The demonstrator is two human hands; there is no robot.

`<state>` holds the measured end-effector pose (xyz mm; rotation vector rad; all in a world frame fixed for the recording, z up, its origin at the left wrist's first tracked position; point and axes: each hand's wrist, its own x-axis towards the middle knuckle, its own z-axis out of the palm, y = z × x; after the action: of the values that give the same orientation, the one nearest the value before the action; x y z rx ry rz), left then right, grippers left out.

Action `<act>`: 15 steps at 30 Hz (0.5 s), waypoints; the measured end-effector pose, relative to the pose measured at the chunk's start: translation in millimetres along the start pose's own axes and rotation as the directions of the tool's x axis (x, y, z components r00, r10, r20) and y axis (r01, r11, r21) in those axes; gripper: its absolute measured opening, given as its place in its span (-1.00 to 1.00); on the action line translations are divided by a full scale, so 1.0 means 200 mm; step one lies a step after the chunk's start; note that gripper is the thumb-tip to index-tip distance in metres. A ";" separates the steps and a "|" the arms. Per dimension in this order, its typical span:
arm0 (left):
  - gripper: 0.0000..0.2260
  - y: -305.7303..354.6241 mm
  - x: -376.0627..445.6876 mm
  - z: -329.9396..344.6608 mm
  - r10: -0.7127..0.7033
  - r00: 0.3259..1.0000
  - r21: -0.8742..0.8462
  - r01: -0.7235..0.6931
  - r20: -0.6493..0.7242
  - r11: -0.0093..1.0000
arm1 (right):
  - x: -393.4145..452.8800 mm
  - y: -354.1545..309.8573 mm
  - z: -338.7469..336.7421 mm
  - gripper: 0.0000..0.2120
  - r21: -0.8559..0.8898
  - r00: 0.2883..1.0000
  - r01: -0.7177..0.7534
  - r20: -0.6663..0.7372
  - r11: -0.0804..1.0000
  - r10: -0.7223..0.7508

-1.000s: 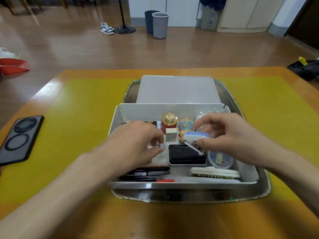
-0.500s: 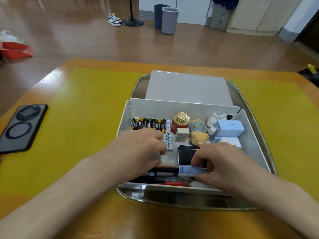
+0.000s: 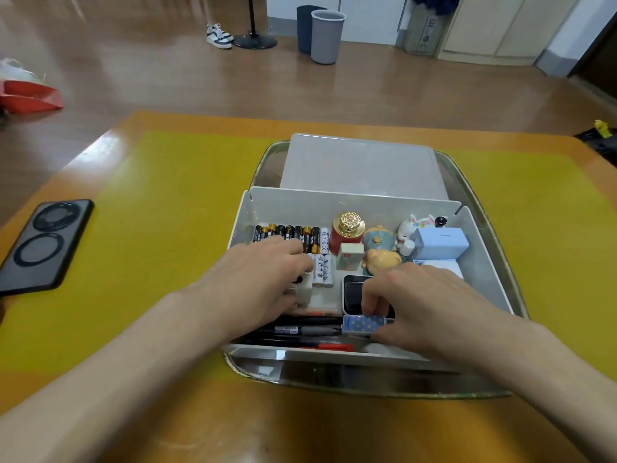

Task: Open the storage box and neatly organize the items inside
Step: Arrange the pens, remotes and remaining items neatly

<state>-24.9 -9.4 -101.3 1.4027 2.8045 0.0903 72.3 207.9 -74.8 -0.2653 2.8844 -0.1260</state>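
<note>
Wooden table (image 3: 300, 426) with yellow mat (image 3: 160, 235), standing on a glossy wood floor; two grey bins (image 3: 325, 35), a pair of sneakers (image 3: 218, 35) and a red bag (image 3: 31, 98) lie beyond. Open storage box (image 3: 485, 262) sits in a metal tray (image 3: 367, 382) at the table's middle, its lid (image 3: 362, 168) behind; black phone (image 3: 45, 245) near the left edge. Left hand (image 3: 257, 282) curls over a small white cube (image 3: 302, 290) beside the batteries (image 3: 288, 233); right hand (image 3: 420, 302) pinches a blue dotted case (image 3: 362, 324) at the box's near edge.

Open white box (image 3: 480, 262) sits in metal tray (image 3: 500, 262) on yellow mat (image 3: 167, 228). Lid (image 3: 362, 168) lies behind box. Right hand (image 3: 424, 305) pinches blue dotted case (image 3: 362, 324) at front, beside pens (image 3: 300, 329). Left hand (image 3: 257, 282) rests curled over white cube (image 3: 302, 290) near batteries (image 3: 290, 233). Phone (image 3: 43, 245) far left.
</note>
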 end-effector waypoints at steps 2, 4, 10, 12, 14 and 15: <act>-0.72 -0.01 0.00 0.00 -0.030 0.999 0.018 0.029 0.035 0.999 | 0.00 0.02 -0.02 -0.80 0.074 1.000 -0.018 0.019 0.997 0.017; -0.70 -0.03 -0.01 0.00 -0.053 0.995 0.044 0.050 0.080 0.998 | 0.01 0.03 -0.03 -0.75 0.171 0.999 -0.035 -0.008 0.985 0.037; -0.69 -0.04 -0.02 -0.01 -0.087 0.988 -0.038 0.092 0.124 0.995 | 0.09 0.01 0.01 -0.75 0.275 0.973 -0.002 -0.222 0.961 0.065; -0.67 -0.04 -0.01 -0.02 -0.089 0.987 -0.043 0.095 0.133 0.995 | 0.12 -0.02 0.02 -0.78 0.242 0.974 -0.006 -0.218 0.970 0.060; -0.68 -0.04 -0.01 -0.02 -0.079 0.987 -0.012 0.082 0.138 0.997 | 0.13 -0.05 0.04 -0.81 0.220 0.971 -0.021 -0.229 0.975 0.073; -0.68 -0.04 -0.01 -0.01 -0.075 0.987 0.001 0.076 0.144 0.997 | 0.14 -0.06 0.05 -0.81 0.216 0.968 -0.029 -0.238 0.976 0.082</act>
<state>-30.5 -15.8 -98.9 1.2461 2.7333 -0.0057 49.7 190.4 -89.4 -0.1364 3.0854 -0.4840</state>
